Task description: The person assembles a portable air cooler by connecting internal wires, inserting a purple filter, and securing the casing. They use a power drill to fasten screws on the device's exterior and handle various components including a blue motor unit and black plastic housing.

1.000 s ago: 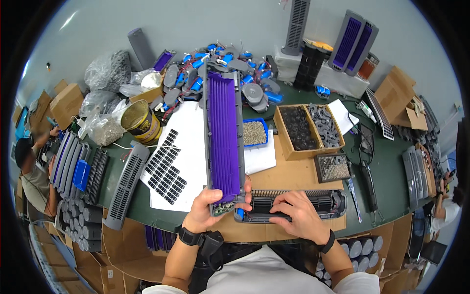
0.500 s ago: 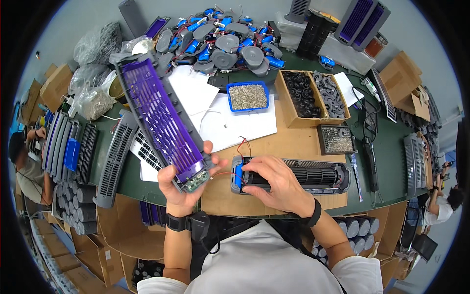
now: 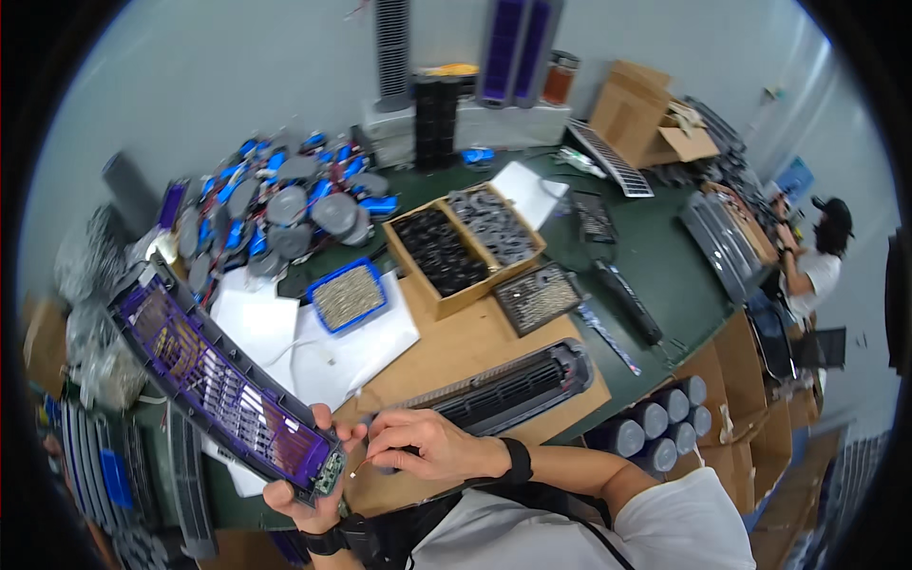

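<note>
My left hand (image 3: 318, 489) grips the lower end of a long grey casing panel with a purple grille (image 3: 228, 380), raised and tilted over the bench. A small green circuit board (image 3: 330, 472) shows at that end, beside my fingers. My right hand (image 3: 427, 445) is closed close to the board, thumb and fingertips pinching a thin wire (image 3: 357, 466) with a small pale tip. Behind my right hand lies a grey housing (image 3: 570, 366) with a black slotted fan roller (image 3: 513, 388); its near left end is hidden by the hand.
Cardboard (image 3: 461, 351) lies under the housing. Beyond are a blue tray of small metal parts (image 3: 349, 295), a divided box of black and grey parts (image 3: 442, 304), a black tray (image 3: 537, 296) and a power screwdriver (image 3: 629, 302). Grey units with blue batteries (image 3: 285, 204) are heaped behind.
My right hand has left the housing's blue battery end and come to the circuit board with the wire. The panel has shifted lower and leftward in view, and the view has turned right.
</note>
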Tool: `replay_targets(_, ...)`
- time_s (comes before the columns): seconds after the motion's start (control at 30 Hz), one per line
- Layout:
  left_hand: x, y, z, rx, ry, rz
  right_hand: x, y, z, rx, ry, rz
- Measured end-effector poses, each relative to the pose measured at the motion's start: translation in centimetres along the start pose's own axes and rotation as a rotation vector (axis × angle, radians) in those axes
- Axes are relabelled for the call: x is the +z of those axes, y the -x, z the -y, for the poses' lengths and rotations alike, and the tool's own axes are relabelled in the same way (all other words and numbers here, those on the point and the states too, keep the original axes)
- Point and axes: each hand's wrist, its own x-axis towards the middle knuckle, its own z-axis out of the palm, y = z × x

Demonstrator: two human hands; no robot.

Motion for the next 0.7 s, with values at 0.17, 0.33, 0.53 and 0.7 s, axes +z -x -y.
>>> replay_targets(0.17, 0.6, -3.5, 3.4, -0.057, -0.199, 0.084, -3.0, 2.6, 0.5, 0.077, -0.205, -0.133)
replay_targets(0.33, -0.4, -3.1, 4.3, 0.060, -0.243, -0.007, -3.1, 2.7, 2.2, 0.101, -0.180, -0.185)
replay_targets(0.53, -0.4, -4.0, 4.3, -0.042, -0.195, 0.074, -3.6, 0.9, 2.9, 0.069, -0.025, -0.214)
replay_targets(0.7, -0.7, -3.8, 3.9, -0.022, -0.095, 0.023, -2.4, 0.0, 1.8, 0.131, -0.037, -0.219)
